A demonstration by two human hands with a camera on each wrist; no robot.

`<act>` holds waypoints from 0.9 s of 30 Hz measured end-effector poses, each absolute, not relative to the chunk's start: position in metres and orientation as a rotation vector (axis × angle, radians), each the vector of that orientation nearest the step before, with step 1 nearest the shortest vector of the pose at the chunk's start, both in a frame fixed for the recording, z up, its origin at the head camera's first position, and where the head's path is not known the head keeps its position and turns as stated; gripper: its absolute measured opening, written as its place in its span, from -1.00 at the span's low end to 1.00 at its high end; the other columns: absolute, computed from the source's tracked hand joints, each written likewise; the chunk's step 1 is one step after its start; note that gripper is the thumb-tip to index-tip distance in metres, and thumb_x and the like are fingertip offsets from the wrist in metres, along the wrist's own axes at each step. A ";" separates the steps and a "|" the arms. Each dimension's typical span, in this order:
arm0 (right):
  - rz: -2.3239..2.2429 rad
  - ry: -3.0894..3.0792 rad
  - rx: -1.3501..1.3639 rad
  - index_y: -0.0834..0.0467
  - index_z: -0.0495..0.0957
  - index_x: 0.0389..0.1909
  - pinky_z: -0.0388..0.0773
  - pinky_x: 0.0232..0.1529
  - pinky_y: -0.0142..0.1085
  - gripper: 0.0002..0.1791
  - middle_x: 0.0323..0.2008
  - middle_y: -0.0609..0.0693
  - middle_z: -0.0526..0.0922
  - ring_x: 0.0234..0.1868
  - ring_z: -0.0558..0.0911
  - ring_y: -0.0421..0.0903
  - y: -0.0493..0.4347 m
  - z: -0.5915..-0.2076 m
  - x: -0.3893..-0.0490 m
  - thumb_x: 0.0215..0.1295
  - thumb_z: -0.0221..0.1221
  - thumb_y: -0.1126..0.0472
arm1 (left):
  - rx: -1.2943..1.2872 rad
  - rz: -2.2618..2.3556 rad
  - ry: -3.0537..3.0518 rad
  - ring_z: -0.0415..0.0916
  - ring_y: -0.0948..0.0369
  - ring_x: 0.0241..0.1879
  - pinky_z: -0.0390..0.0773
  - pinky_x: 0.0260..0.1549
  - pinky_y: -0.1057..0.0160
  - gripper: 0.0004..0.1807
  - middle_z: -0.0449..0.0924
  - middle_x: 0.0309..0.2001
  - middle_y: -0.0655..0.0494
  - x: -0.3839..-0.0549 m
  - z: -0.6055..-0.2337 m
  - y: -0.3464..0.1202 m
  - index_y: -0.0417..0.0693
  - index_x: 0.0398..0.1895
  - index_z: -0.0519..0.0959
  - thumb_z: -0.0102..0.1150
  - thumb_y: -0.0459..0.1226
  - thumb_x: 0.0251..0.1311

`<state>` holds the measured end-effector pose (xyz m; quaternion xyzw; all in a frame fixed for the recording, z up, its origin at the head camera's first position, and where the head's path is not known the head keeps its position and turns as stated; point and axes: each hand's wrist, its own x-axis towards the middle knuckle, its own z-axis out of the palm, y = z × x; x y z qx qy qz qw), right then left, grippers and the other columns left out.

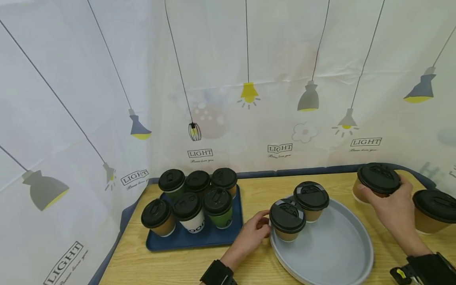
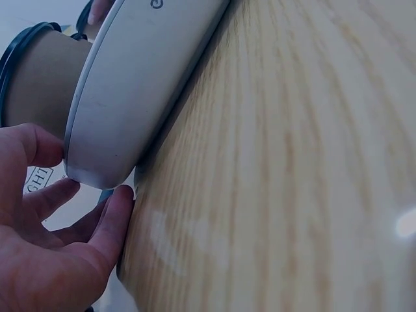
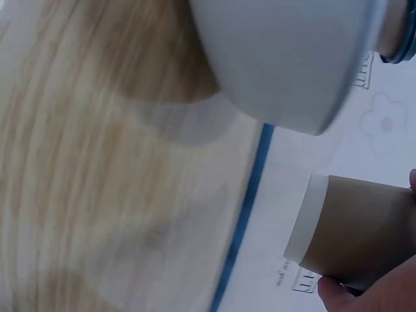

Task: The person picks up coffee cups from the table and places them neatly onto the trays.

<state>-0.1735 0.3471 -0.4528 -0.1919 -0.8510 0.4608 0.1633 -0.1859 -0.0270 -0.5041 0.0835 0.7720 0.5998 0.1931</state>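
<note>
My right hand [image 1: 395, 209] holds a brown paper coffee cup [image 3: 364, 227] with a black lid, at the right of the table. In the right wrist view, the cup's white-banded base shows against the wall cloth, away from the wood. My left hand [image 1: 251, 233] grips the left rim of a round grey tray [image 1: 338, 245], fingertips at its upper edge and lower side. On that tray, two lidded brown cups stand side by side: one cup [image 1: 286, 234] near the left hand, the other cup [image 1: 313, 215] just behind it.
At the left, a blue rectangular tray [image 1: 192, 244] bears several black-lidded cups, brown, green and white. Another brown cup [image 1: 432, 219] stands at the far right, beside the right hand. A lamp-printed cloth [image 1: 228, 59] hangs behind the wooden table [image 1: 130, 263].
</note>
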 end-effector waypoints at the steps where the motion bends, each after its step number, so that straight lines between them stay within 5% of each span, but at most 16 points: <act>1: 1.312 -2.430 -0.542 0.29 -0.38 0.63 0.18 0.24 0.49 0.26 0.50 0.58 -0.11 0.37 0.13 0.65 0.346 -0.450 -0.172 0.34 0.29 -0.19 | 0.240 1.684 2.169 0.60 0.19 0.10 0.65 0.01 0.11 -0.44 0.63 0.13 0.08 -0.186 -0.504 -0.027 0.08 0.47 0.44 0.11 -0.21 0.40; 7: 1.265 -2.457 -0.511 0.34 -0.31 0.63 0.35 0.05 0.39 0.24 0.44 0.61 0.04 0.29 0.27 0.60 0.339 -0.438 -0.162 0.34 0.31 -0.18 | 0.241 1.678 2.179 0.60 0.19 0.10 0.65 0.01 0.12 -0.44 0.62 0.13 0.09 -0.186 -0.505 -0.027 0.09 0.47 0.45 0.12 -0.20 0.39; 10: 1.223 -2.460 -0.473 0.33 -0.24 0.62 0.50 -0.11 -0.05 0.20 0.44 0.56 0.09 0.26 0.33 0.57 0.336 -0.434 -0.157 0.34 0.33 -0.14 | 0.253 1.678 2.185 0.60 0.20 0.09 0.65 0.01 0.13 -0.44 0.62 0.12 0.09 -0.187 -0.505 -0.027 0.10 0.47 0.45 0.11 -0.20 0.39; 14: 1.184 -2.460 -0.414 0.28 -0.18 0.63 0.35 -0.27 -0.51 0.16 0.47 0.49 0.10 0.27 0.37 0.53 0.330 -0.430 -0.150 0.33 0.36 -0.10 | 0.268 1.682 2.187 0.60 0.20 0.09 0.65 0.02 0.13 -0.44 0.62 0.12 0.10 -0.188 -0.506 -0.027 0.09 0.47 0.44 0.11 -0.20 0.39; 18: 1.185 -2.473 -0.363 0.28 -0.19 0.63 0.43 -0.11 -0.59 0.18 0.47 0.49 0.09 0.27 0.38 0.52 0.324 -0.428 -0.144 0.32 0.39 -0.08 | 0.263 1.679 2.176 0.60 0.19 0.10 0.65 0.02 0.12 -0.44 0.62 0.13 0.09 -0.188 -0.506 -0.028 0.11 0.47 0.44 0.11 -0.19 0.40; 24: 1.216 -2.468 -0.258 0.32 -0.13 0.62 0.27 -0.21 -0.81 0.17 0.40 0.49 0.20 0.24 0.43 0.49 0.320 -0.425 -0.140 0.28 0.44 -0.02 | 0.255 1.679 2.175 0.59 0.18 0.12 0.65 0.03 0.12 -0.44 0.61 0.14 0.08 -0.188 -0.507 -0.027 0.11 0.47 0.44 0.10 -0.19 0.41; 27: 1.240 -2.469 -0.196 0.31 -0.11 0.61 0.29 -0.16 -0.82 0.16 0.39 0.46 0.21 0.26 0.49 0.27 0.319 -0.426 -0.139 0.27 0.46 0.01 | 0.259 1.678 2.184 0.60 0.18 0.11 0.65 0.02 0.13 -0.44 0.62 0.13 0.09 -0.188 -0.506 -0.027 0.10 0.47 0.44 0.10 -0.20 0.41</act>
